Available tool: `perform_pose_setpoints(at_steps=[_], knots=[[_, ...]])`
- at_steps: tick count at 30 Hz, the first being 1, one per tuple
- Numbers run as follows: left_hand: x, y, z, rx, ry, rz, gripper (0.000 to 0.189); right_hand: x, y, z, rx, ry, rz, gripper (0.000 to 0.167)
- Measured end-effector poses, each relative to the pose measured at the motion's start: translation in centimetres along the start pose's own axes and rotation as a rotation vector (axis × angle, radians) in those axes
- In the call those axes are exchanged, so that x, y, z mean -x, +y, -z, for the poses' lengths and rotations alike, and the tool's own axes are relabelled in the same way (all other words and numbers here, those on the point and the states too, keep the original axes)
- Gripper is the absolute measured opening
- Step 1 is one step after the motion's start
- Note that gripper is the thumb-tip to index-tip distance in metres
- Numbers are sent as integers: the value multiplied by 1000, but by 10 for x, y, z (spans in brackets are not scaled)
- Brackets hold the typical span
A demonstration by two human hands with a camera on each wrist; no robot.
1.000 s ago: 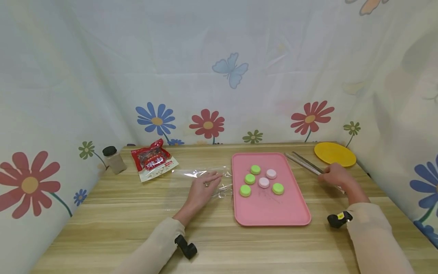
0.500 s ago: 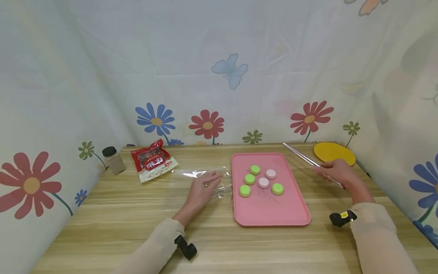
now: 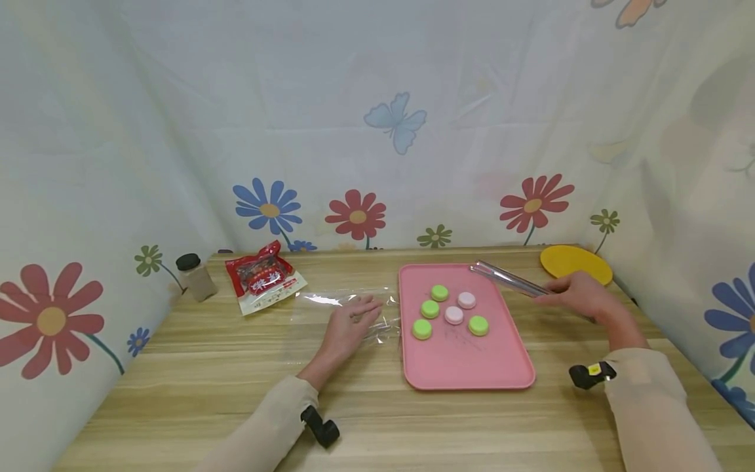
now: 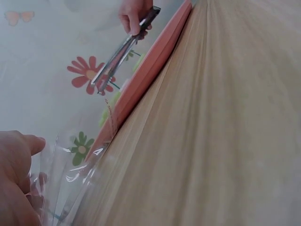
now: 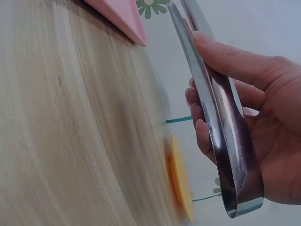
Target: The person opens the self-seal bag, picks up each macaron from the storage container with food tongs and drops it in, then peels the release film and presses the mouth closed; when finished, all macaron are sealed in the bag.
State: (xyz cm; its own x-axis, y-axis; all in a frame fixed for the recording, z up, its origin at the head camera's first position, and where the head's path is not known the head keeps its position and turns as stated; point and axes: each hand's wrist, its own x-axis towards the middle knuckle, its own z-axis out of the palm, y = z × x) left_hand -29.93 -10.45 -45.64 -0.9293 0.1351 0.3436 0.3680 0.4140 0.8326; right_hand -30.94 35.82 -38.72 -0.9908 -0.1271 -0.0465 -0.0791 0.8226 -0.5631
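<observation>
My left hand point(image 3: 348, 326) holds the clear plastic bag point(image 4: 70, 176), whose film stands up beside the fingers; the bag lies flat left of the tray. Metal tongs point(image 5: 223, 117) are in my right hand point(image 3: 580, 298), the thumb on one arm and the fingers curled round the other. In the head view, the tong tips overlap the far right corner of the pink tray point(image 3: 468, 367). On that tray sit several green macarons point(image 3: 478, 325) and two pale pink macarons point(image 3: 454, 315). Both wrists wear small black cameras.
A yellow plate point(image 3: 575, 262) stands at the far right, just beyond my right hand. Back left are a red-and-white food packet point(image 3: 265, 278) and a black-capped jar point(image 3: 197, 278). A flower-printed curtain point(image 3: 318, 157) borders the wooden table point(image 3: 354, 419).
My right hand has lifted the tongs, turned them and brought their tips left over the tray's far corner. My left hand stays at the bag.
</observation>
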Motion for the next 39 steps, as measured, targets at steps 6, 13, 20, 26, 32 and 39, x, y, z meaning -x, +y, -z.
perform_pose_setpoints(at_steps=[6,13,20,26,32,39], knots=[[1,1,1,19,-19,16,29,1,0,-3,41,-84,66,47],[1,-1,0,13,-1,3,28,0,3,-7,61,-135,92,45],[0,0,0,22,-3,12,29,0,3,-8,70,-128,94,48],[1,0,0,26,0,1,28,-1,2,-8,72,-108,102,46],[1,-1,0,20,0,-4,27,1,-1,-7,84,-91,102,47],[0,0,0,17,1,12,27,3,-7,-3,91,-63,115,42]])
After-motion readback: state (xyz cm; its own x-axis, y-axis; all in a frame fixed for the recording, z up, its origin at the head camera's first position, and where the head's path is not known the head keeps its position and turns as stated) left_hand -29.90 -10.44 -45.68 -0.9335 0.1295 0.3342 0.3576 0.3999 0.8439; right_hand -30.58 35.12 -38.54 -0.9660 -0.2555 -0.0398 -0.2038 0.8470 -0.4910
